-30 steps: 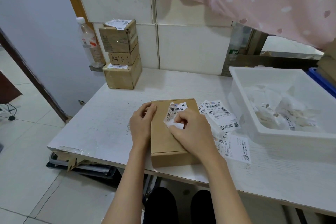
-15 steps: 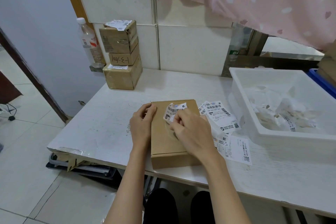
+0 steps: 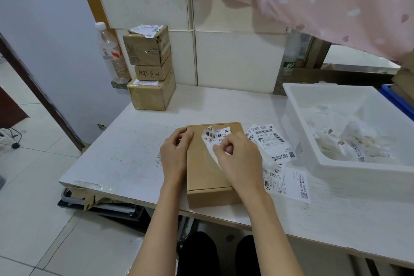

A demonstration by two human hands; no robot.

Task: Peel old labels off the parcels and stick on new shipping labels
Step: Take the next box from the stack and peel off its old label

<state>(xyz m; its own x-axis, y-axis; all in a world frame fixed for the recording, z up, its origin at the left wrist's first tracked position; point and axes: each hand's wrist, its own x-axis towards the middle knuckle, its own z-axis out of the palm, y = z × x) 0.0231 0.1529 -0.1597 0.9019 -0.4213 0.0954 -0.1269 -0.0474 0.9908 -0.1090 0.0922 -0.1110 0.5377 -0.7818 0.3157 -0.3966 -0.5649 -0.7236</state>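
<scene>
A flat brown cardboard parcel (image 3: 206, 170) lies at the near edge of the white table (image 3: 139, 141). A torn white barcode label (image 3: 216, 135) clings to the parcel's far top face, its near part lifted. My right hand (image 3: 237, 159) pinches that lifted part with thumb and fingers. My left hand (image 3: 174, 152) rests against the parcel's left side, fingers curled over its top edge. Fresh shipping labels (image 3: 272, 143) lie in a loose pile on the table just right of the parcel.
A stack of three brown boxes (image 3: 149, 69) stands at the table's back left, beside a plastic bottle (image 3: 109, 51). A white bin (image 3: 331, 159) with peeled label scraps fills the right side. A pink curtain (image 3: 313, 0) hangs above it.
My right hand has pulled the label's peeled part up and away from the box, baring more cardboard below it. My left hand has stayed in place on the parcel.
</scene>
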